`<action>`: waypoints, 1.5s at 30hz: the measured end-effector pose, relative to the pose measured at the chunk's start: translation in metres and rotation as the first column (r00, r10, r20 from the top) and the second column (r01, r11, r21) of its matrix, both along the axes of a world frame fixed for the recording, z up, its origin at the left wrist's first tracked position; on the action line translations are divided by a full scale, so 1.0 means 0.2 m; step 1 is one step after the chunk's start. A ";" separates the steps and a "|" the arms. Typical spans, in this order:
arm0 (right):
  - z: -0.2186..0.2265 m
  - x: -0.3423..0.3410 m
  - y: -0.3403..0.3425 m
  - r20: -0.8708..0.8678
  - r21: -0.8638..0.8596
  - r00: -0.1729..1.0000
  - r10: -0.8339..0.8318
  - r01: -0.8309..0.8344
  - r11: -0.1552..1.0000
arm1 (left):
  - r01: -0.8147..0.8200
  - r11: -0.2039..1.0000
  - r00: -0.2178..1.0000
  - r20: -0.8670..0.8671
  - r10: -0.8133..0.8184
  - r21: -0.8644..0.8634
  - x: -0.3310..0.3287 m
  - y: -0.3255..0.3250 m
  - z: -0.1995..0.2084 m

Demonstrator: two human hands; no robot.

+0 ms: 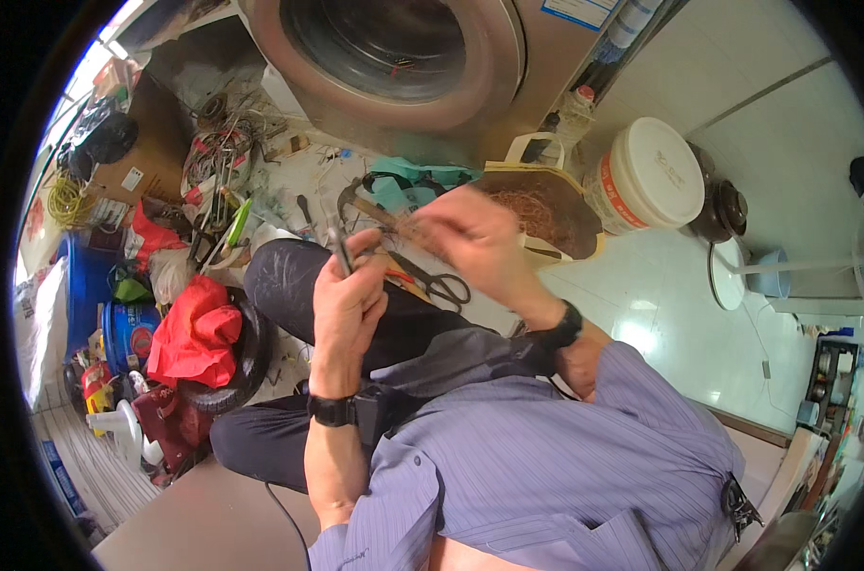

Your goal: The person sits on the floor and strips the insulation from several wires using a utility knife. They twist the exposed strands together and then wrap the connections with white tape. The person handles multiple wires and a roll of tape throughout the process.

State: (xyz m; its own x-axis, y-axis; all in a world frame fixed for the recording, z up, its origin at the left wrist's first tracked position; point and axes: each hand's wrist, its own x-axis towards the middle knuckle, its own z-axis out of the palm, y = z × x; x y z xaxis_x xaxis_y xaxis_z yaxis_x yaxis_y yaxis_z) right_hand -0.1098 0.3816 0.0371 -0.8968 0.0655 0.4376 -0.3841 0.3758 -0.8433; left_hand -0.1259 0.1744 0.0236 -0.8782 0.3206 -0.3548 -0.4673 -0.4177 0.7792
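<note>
My left hand (351,300) is raised over my lap, its fingers closed round a slim grey metal piece (340,249) that points up past the thumb. Its exact kind does not show. To its right, my right hand (484,243) is smeared by motion, fingers bent toward the left hand. Whether it holds anything is unclear. Below the hands, by my knee, lie scissors with black handles (443,287). Just beyond the hands is a hammer (358,200), its handle partly hidden behind my right hand.
A yellow-rimmed container (594,249) with copper-coloured strands (537,211) sits beyond my right hand, beside a lidded white bucket (656,171). Ahead stands a washing machine (394,119). At left are a red bag (199,328), a tyre (246,366), blue buckets (127,333) and scattered tools.
</note>
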 end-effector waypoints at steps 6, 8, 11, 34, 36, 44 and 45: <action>-0.11 0.12 0.57 -0.350 0.346 0.878 -0.326 0.445 0.826 | -0.076 0.970 0.996 -0.031 0.085 0.231 -0.05 -0.20 -0.02; -0.20 0.17 0.70 -0.147 0.577 0.938 -0.313 0.339 0.743 | -0.067 0.966 0.994 -0.062 0.085 0.249 -0.06 -0.27 -0.04; -0.20 0.12 0.82 0.000 0.546 0.912 -0.410 0.343 0.764 | -0.115 0.971 0.990 -0.055 0.129 0.209 -0.08 -0.33 -0.06; -0.08 -0.33 -0.12 0.401 -0.499 0.899 0.175 0.054 0.865 | -0.550 -0.234 0.701 -0.290 -0.651 -0.802 -0.45 -1.01 -0.22; -0.08 -0.31 -0.13 0.367 -0.498 0.905 0.216 -0.005 0.867 | -0.125 -0.578 0.983 -0.023 -0.181 -0.807 -0.44 -1.26 -0.20; -0.07 -0.34 -0.37 0.383 -0.394 0.881 0.278 -0.116 0.912 | -0.811 0.281 0.247 -0.735 -0.631 -0.514 -0.14 -0.64 -0.17; -0.05 -0.34 -0.39 0.361 -0.389 0.890 0.277 -0.126 0.913 | -0.823 0.238 0.275 -0.729 -0.627 -0.516 -0.17 -0.68 -0.19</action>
State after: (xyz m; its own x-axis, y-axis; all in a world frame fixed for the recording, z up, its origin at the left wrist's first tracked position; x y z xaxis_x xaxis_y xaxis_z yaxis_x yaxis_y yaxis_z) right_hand -0.1771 0.3026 0.0264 -0.9982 -0.0568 0.0213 -0.0204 -0.0166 -0.9997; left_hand -0.1602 0.0388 -0.0144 -0.6819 0.3640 0.6344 0.6025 0.7714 0.2050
